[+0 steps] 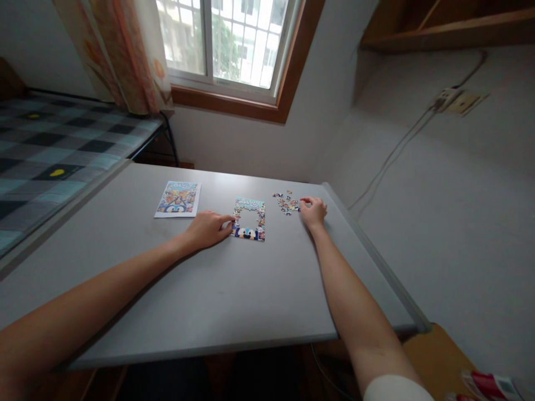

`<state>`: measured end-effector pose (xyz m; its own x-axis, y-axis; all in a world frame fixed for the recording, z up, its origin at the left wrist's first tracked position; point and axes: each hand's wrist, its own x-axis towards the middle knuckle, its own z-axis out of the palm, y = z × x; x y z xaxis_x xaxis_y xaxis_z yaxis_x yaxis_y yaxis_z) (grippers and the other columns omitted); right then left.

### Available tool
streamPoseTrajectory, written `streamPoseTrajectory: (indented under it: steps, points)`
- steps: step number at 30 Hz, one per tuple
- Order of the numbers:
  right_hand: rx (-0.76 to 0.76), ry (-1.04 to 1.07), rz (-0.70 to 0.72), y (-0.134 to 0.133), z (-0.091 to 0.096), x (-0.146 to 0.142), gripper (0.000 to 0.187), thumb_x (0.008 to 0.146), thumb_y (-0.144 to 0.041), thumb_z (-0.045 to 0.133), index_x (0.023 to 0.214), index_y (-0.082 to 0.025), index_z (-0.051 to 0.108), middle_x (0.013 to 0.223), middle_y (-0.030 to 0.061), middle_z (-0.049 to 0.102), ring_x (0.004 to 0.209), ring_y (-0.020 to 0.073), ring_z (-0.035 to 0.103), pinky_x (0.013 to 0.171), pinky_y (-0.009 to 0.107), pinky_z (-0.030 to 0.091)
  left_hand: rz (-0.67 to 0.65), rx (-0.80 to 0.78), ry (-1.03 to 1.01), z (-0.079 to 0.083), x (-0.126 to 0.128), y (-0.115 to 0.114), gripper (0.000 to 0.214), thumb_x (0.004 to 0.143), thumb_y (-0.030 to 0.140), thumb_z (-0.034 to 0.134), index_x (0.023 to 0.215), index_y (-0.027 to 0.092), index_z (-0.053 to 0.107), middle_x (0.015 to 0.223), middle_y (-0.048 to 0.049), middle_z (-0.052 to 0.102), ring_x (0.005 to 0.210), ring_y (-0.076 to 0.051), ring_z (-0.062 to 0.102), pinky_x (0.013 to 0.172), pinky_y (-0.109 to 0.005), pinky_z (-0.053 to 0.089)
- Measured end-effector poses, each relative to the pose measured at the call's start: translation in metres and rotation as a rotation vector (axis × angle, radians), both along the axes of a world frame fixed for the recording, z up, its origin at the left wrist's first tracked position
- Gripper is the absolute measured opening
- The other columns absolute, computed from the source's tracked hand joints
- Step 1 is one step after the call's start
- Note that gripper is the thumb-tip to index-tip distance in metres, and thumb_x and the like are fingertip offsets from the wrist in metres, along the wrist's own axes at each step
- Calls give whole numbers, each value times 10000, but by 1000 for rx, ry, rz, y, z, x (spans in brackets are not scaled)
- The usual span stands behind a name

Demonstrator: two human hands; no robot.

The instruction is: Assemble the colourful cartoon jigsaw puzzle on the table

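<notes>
A partly built jigsaw puzzle point(249, 219) lies on the grey table point(209, 295); its colourful border is joined and its middle is bare. My left hand point(208, 229) rests flat beside the puzzle's left edge, fingertips touching the frame, fingers loosely curled. A small heap of loose puzzle pieces point(286, 204) lies to the right of the puzzle. My right hand point(314, 211) sits at the heap's right side, fingers bent and pinching at a piece there. What the fingers hold is too small to see.
A printed reference picture point(178, 199) lies flat left of the puzzle. A bed with a checked cover point(50, 150) stands to the left, a window point(225, 44) behind. The wall point(438, 195) runs close along the table's right edge, with a cable and socket point(453, 101).
</notes>
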<state>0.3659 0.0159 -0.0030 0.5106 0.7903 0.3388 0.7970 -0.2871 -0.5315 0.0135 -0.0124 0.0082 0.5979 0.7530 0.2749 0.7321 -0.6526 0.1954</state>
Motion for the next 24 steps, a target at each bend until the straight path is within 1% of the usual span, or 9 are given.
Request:
streamPoseTrajectory:
  steps: [4,7,9,13,16,20,24]
  points:
    - [-4,22,42,6,8,-12,234,830,-321,566,952,-229,744,1058,87,673,1053,282,521,966,433,403,5,-7,9,2,1,-1,373,943,357,463,1152,243,751,716,-50,741,672,-196,682,666,-270,444]
    - [-35,20,119,19,14,-25,192,807,-334,628,920,-246,756,1008,72,697,1034,279,525,958,442,402,12,-20,30,4,2,-2,378,941,351,460,1157,234,747,725,-53,744,685,-195,685,674,-270,445]
    - [-60,20,135,30,17,-33,174,790,-329,661,913,-258,762,996,67,705,1031,280,525,963,460,394,10,-19,33,4,2,-2,380,942,356,458,1166,241,742,716,-46,740,672,-200,681,667,-277,443]
    - [-126,13,100,46,19,-44,182,774,-308,694,927,-240,764,1041,87,705,1067,297,517,979,504,366,8,-24,20,3,2,-1,377,943,350,461,1173,241,740,697,-42,730,669,-197,678,672,-277,441]
    - [-149,-16,89,52,17,-48,186,758,-344,725,898,-227,760,1052,103,698,1093,312,511,985,523,355,3,-44,-5,4,3,-1,369,940,347,470,1160,239,746,667,-36,718,645,-186,665,660,-266,435]
    - [-164,-48,74,55,13,-48,146,749,-346,738,829,-225,753,1029,114,691,1112,329,498,981,528,350,24,-79,-21,6,4,-1,361,931,351,490,1158,241,748,671,-37,715,650,-183,662,659,-259,434]
    - [-162,-8,54,61,11,-44,75,721,-301,744,747,-232,734,970,104,680,1096,317,498,978,517,361,16,-89,-33,5,3,-1,351,931,355,498,1154,252,750,694,-40,717,660,-193,662,669,-271,437]
